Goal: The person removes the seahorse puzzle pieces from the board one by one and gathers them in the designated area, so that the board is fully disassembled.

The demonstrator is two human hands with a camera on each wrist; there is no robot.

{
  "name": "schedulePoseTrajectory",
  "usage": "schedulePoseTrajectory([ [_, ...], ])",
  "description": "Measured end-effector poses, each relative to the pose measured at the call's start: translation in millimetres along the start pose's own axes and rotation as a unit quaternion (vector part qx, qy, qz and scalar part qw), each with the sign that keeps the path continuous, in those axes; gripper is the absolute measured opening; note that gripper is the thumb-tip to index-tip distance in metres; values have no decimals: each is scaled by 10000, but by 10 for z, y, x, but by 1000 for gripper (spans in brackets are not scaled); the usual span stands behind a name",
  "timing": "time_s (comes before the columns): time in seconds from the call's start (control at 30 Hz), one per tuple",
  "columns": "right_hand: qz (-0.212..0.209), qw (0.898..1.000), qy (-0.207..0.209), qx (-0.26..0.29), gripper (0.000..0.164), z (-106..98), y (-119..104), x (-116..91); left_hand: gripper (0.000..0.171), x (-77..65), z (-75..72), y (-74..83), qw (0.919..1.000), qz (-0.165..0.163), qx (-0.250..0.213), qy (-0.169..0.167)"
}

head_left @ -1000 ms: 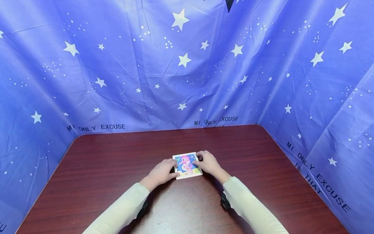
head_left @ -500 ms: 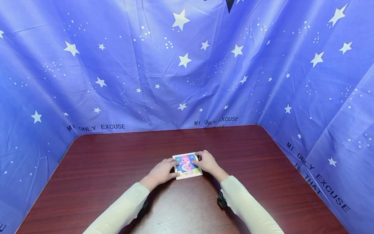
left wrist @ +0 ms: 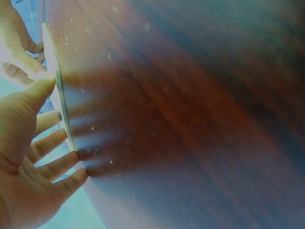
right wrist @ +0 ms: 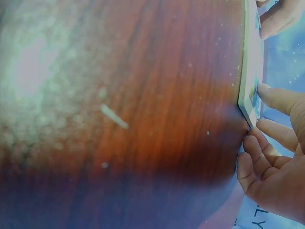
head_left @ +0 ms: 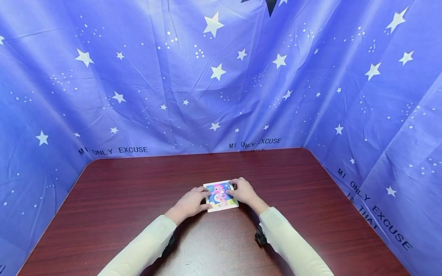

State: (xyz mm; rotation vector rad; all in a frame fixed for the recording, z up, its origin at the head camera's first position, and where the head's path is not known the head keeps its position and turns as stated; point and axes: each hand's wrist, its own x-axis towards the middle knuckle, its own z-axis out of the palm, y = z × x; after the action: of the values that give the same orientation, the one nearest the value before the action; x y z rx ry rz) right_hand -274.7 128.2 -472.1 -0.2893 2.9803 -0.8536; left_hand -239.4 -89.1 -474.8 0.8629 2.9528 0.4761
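A square seahorse puzzle board [head_left: 218, 199] lies flat on the table in the head view, pink on blue with a pale border. Along its left side rests my left hand [head_left: 189, 204], thumb at the near left corner. The left wrist view shows that hand [left wrist: 33, 157] with fingers spread and fairly straight, tips at the board's edge [left wrist: 62, 100]. My right hand [head_left: 244, 191] holds the far right corner, its thumb on the picture and index finger at the edge. In the right wrist view, that hand's [right wrist: 276, 157] other fingers curl beside the board [right wrist: 245, 71].
The dark red wooden table [head_left: 138, 184] has rounded far corners. A blue star-printed curtain [head_left: 165, 76] closes in the back and both sides. Pale sleeves [head_left: 145, 245] cover both forearms, and a black wrist device [head_left: 260, 235] sits under the right one.
My right forearm has shifted slightly to the left, and its thumb has moved a little on the picture. The left hand and the board stay nearly in place.
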Motion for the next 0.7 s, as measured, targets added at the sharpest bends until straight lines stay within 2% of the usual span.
schedulePoseTrajectory([
  [0.37,-24,10000,-26,62,41,-4,-15,6,50,4,19,-3,10000,32,18,16],
  [0.7,277,9992,70,277,37,17,-30,34,49,18,1,12,10000,-33,-12,-31],
])
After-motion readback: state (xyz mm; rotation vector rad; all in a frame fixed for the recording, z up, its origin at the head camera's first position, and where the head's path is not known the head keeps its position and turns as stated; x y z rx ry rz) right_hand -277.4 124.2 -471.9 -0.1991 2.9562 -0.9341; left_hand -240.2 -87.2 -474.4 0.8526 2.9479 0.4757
